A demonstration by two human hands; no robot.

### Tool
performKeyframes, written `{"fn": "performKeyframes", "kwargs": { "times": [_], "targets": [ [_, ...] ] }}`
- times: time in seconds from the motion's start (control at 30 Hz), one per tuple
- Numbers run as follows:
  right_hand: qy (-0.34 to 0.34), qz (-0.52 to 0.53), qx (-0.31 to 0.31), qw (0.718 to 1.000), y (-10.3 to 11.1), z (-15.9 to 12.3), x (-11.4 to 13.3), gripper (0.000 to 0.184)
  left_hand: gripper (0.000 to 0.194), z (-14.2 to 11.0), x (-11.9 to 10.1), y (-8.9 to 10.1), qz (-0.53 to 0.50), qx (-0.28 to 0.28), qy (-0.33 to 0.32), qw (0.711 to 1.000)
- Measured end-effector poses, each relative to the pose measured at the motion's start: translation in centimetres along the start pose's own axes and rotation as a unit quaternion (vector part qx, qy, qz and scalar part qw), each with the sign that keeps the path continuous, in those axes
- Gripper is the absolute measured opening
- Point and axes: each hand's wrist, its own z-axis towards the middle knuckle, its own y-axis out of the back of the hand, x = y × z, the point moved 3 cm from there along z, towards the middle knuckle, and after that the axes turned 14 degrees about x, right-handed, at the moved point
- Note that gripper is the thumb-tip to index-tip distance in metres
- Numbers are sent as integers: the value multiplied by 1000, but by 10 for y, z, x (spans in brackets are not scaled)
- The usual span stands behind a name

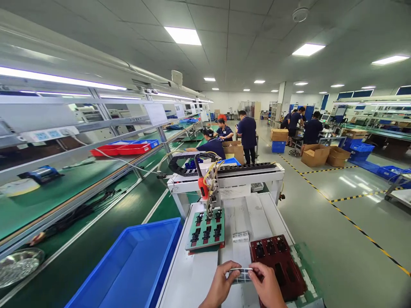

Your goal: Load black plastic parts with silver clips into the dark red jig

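My left hand (222, 282) and my right hand (266, 283) pinch opposite ends of a small sheet of grey rectangles with white borders (242, 275), which looks like labels. Just beyond it, a similar white printed strip (240, 238) lies on the white machine table. By my right hand sits a dark red fixture plate (297, 273) with black parts in its far row of slots. Further left, a green fixture plate (196, 226) carrying several black parts rests under the machine's head (209, 199).
A large blue bin (128, 261) stands left of the machine, beside a green workbench. A metal dish of small parts (19, 266) is at the far left. The machine's gantry (272, 173) spans the table's back. Several people work beyond, with cardboard boxes (315, 155) on the floor.
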Motion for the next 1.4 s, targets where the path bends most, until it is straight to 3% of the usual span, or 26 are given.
{"fn": "performKeyframes", "kwargs": {
  "times": [0.23, 0.47, 0.57, 0.67, 0.83, 1.0, 1.07, 1.17, 1.33, 1.4],
  "targets": [
    [85, -123, -41, 988, 1, -2, -9, 31, 48, 4, -7, -2, -3, -10, -1, 1000],
    [175, -263, -43, 948, 10, -11, -14, 34, 57, 8, -3, -5, -29, -19, 17, 999],
    [157, -304, -94, 935, 10, -15, -16, 27, 58, 8, -5, -4, -39, -12, 16, 999],
    [125, -269, -131, 946, 8, -15, -19, 22, 57, 5, -8, -2, -46, -3, 13, 999],
    [138, -279, -112, 944, 10, -12, -7, 18, 54, 3, -11, -2, -49, -1, 9, 999],
    [183, -369, -96, 906, 17, -14, 8, 22, 53, 5, -10, -1, -51, 6, 16, 999],
    [191, -354, -91, 911, 15, -15, 7, 21, 53, 6, -10, -1, -53, 7, 19, 998],
    [185, -249, -102, 945, 7, -14, -1, 20, 51, 7, -9, -2, -58, 4, 18, 998],
    [114, -56, -115, 985, -10, -3, -16, 68, 48, 6, -4, -6, -92, 0, 6, 996],
    [100, -12, -120, 988, -12, 1, -18, 70, 52, 6, 0, -7, -126, -13, 8, 992]
  ]
}}
